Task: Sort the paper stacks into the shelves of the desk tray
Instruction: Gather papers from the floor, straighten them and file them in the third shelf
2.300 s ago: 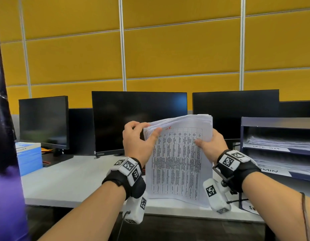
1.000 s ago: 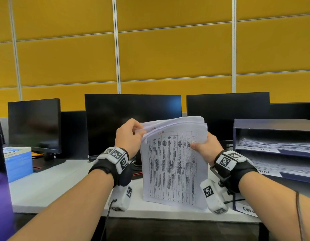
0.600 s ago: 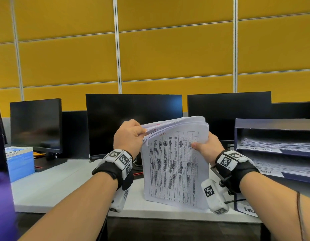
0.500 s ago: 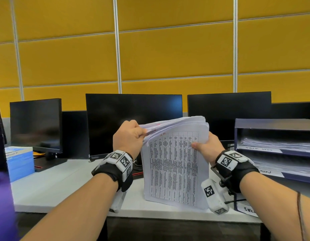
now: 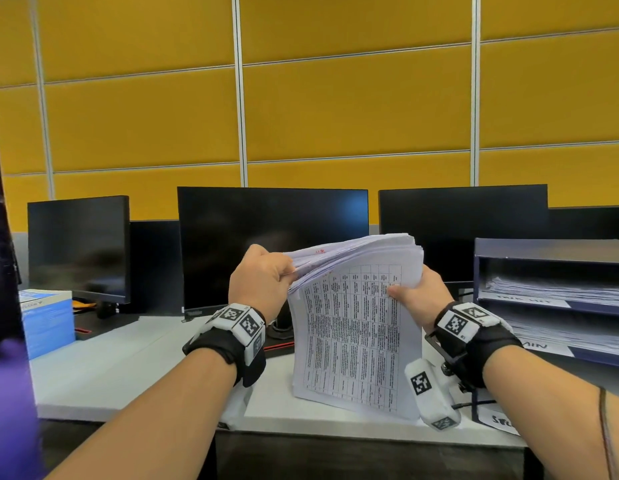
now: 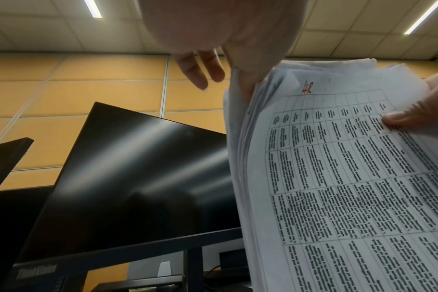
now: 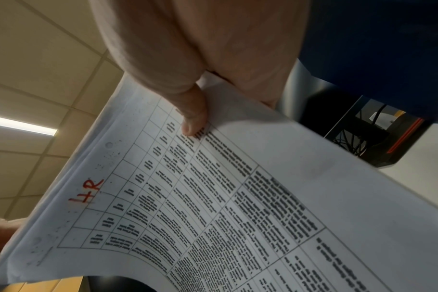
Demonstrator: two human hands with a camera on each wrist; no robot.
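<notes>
A thick paper stack (image 5: 353,341) stands on end on the white desk (image 5: 128,368), its front page a printed table marked "HR" (image 7: 86,191) in red. My left hand (image 5: 263,282) pinches the top left corner and bends a bundle of sheets back, so the corner fans apart. My right hand (image 5: 419,296) grips the upper right edge, with its thumb (image 7: 195,116) pressed on the front page (image 6: 350,187). The dark blue desk tray (image 5: 543,251) stands to the right, with papers lying in its labelled shelves.
Three dark monitors (image 5: 273,244) line the back of the desk before a yellow panel wall. A blue box (image 5: 46,320) sits at the far left, beside a purple blurred shape at the frame edge. Cables lie behind the stack.
My left thumb has left the front page, and the hand now curls over the top left corner. The sheets there have spread further apart. The right hand has barely moved.
</notes>
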